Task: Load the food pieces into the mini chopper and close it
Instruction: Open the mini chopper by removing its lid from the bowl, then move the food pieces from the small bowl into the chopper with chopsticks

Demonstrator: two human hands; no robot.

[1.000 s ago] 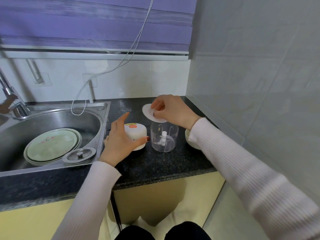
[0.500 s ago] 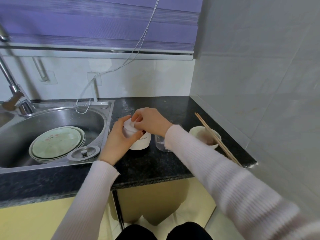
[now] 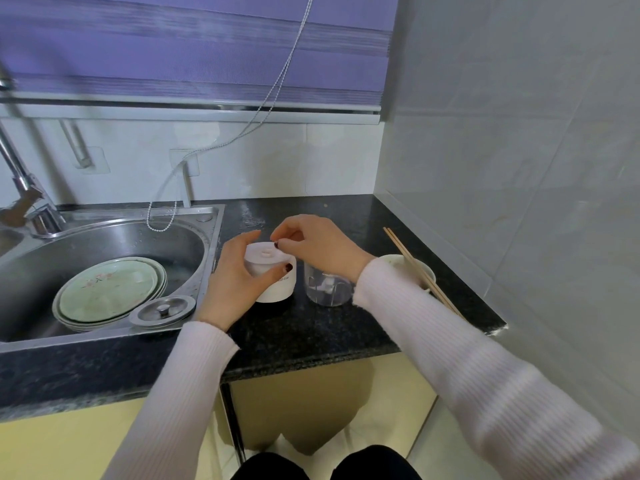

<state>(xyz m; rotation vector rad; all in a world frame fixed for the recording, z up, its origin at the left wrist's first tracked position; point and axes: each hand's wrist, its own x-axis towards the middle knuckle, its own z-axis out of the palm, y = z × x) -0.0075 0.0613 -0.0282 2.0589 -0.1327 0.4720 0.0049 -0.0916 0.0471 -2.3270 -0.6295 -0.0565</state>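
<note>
The chopper's white motor unit [image 3: 277,289] stands on the black counter [image 3: 311,334]. My left hand [image 3: 232,285] wraps around its left side. A thin white disc [image 3: 261,254] lies flat on top of it, and my right hand [image 3: 318,247] pinches the disc's right edge with thumb and forefinger. Just to the right stands the clear chopper cup [image 3: 327,289], open-topped, with its white blade shaft inside and no food visible in it. Behind my right sleeve sits a white bowl [image 3: 394,261], its contents mostly hidden, with wooden chopsticks [image 3: 412,265] laid across it.
A steel sink [image 3: 104,237] on the left holds stacked green plates [image 3: 107,289] and a metal strainer lid [image 3: 162,310]. A faucet [image 3: 20,188] stands at far left. A blind cord [image 3: 166,188] hangs over the sink's back rim. Tiled walls close off the back and right.
My right hand carried the white disc from above the clear cup over to the motor unit and set it on top. My left hand stayed on the unit.
</note>
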